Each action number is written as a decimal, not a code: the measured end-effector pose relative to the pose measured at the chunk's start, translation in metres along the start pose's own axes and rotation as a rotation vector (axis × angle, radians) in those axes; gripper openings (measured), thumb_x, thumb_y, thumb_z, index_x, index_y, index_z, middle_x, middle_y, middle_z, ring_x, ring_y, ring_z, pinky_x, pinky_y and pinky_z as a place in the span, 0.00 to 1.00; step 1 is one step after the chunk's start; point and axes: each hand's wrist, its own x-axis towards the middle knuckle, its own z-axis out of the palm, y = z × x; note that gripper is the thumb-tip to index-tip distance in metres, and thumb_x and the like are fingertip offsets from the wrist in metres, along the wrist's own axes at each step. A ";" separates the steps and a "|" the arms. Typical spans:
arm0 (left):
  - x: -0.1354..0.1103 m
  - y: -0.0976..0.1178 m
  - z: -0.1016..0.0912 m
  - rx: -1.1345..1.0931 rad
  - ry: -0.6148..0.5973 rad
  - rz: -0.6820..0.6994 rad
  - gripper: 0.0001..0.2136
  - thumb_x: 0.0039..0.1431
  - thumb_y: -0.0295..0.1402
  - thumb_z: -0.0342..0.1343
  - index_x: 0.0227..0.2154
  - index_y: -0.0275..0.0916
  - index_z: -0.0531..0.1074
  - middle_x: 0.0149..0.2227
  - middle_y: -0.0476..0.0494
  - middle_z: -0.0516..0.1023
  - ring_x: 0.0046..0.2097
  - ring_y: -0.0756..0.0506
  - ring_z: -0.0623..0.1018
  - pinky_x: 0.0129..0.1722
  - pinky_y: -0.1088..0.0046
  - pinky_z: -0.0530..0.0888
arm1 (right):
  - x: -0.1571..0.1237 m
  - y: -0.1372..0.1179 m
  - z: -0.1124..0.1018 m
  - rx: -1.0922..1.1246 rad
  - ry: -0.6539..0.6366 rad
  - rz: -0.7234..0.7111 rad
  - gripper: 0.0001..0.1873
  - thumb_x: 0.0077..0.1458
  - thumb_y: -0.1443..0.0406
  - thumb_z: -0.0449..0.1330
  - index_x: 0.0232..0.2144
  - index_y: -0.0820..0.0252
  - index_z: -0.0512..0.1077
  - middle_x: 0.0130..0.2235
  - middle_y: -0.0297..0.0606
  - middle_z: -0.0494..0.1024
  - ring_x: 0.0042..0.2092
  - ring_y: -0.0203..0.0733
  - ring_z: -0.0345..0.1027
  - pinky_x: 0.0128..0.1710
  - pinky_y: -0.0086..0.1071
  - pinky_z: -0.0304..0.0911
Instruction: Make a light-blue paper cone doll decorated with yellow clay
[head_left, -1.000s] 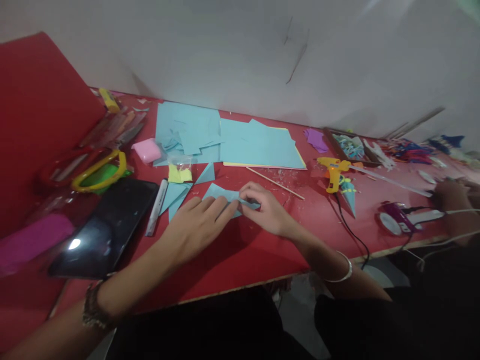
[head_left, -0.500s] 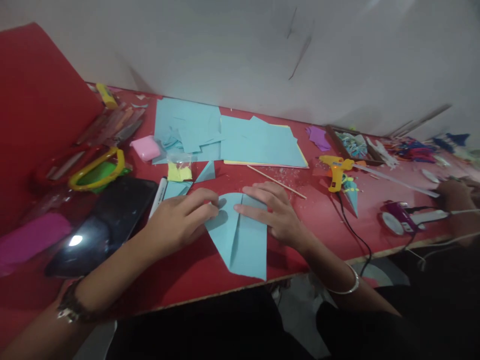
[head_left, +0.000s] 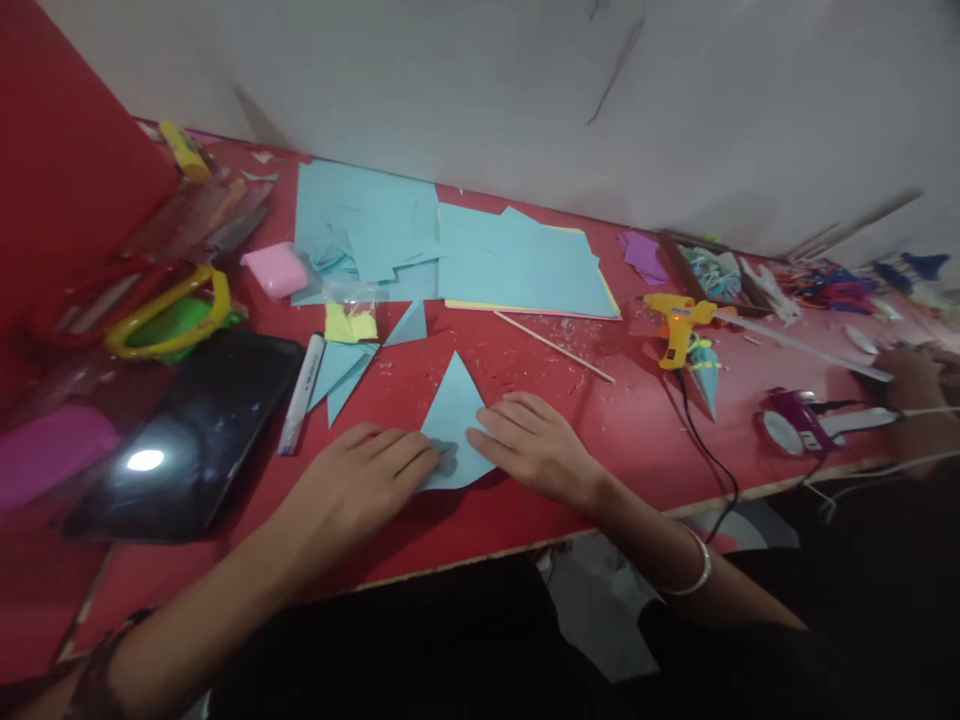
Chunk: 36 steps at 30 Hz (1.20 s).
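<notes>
A light blue paper triangle (head_left: 457,425) lies on the red table in front of me, its point facing away and its near edge slightly curved. At its lower left edge, the fingers of my left hand (head_left: 382,465) grip the paper, the thumb hidden. My right hand (head_left: 532,445) holds the right edge, its fingertips over the paper. Left of it are small folded blue paper pieces (head_left: 343,372), another blue paper triangle (head_left: 409,325) and a white marker (head_left: 302,393).
Blue paper sheets (head_left: 525,260) lie at the back, a thin wooden stick (head_left: 555,347) before them. A yellow glue gun (head_left: 679,325) stands at right beside a decorated blue cone (head_left: 703,378). A dark tablet-like slab (head_left: 195,440) and yellow-handled scissors (head_left: 217,300) are left. Another person's hand (head_left: 911,375) is far right.
The blue paper has turned: its point faced me and now faces away, and its shape is now a triangle. Both hands have moved slightly toward me. The view has shifted a little.
</notes>
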 end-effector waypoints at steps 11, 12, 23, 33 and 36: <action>-0.012 0.003 0.006 -0.137 -0.035 -0.185 0.14 0.53 0.21 0.44 0.35 0.42 0.72 0.33 0.47 0.79 0.33 0.44 0.76 0.32 0.66 0.67 | -0.006 0.007 0.010 0.524 -0.224 0.101 0.09 0.55 0.67 0.54 0.37 0.62 0.72 0.40 0.43 0.74 0.42 0.41 0.66 0.41 0.34 0.62; -0.013 0.002 0.006 -0.139 -0.029 -0.192 0.12 0.55 0.23 0.44 0.34 0.42 0.72 0.33 0.48 0.79 0.32 0.44 0.76 0.32 0.66 0.66 | -0.005 0.009 0.011 0.553 -0.222 0.115 0.08 0.56 0.67 0.54 0.35 0.62 0.73 0.39 0.42 0.74 0.40 0.40 0.66 0.41 0.32 0.62; -0.008 0.006 0.006 -0.139 -0.024 -0.349 0.14 0.62 0.37 0.43 0.28 0.40 0.72 0.26 0.48 0.76 0.28 0.45 0.73 0.28 0.68 0.64 | 0.003 0.012 0.024 0.777 -0.142 0.304 0.09 0.56 0.63 0.56 0.26 0.62 0.71 0.33 0.39 0.73 0.36 0.36 0.65 0.38 0.29 0.62; -0.017 0.005 0.010 -0.171 0.033 -0.247 0.14 0.58 0.23 0.43 0.37 0.43 0.72 0.32 0.48 0.78 0.32 0.45 0.75 0.31 0.68 0.67 | -0.006 0.011 0.025 0.765 -0.184 0.244 0.06 0.53 0.68 0.57 0.33 0.57 0.74 0.37 0.38 0.69 0.40 0.38 0.62 0.41 0.33 0.59; -0.015 0.007 0.009 -0.136 0.044 -0.272 0.10 0.61 0.28 0.45 0.33 0.42 0.72 0.29 0.48 0.78 0.29 0.45 0.75 0.29 0.68 0.65 | -0.005 0.009 0.025 0.775 -0.159 0.283 0.06 0.54 0.67 0.56 0.31 0.58 0.73 0.36 0.38 0.70 0.39 0.38 0.62 0.41 0.33 0.58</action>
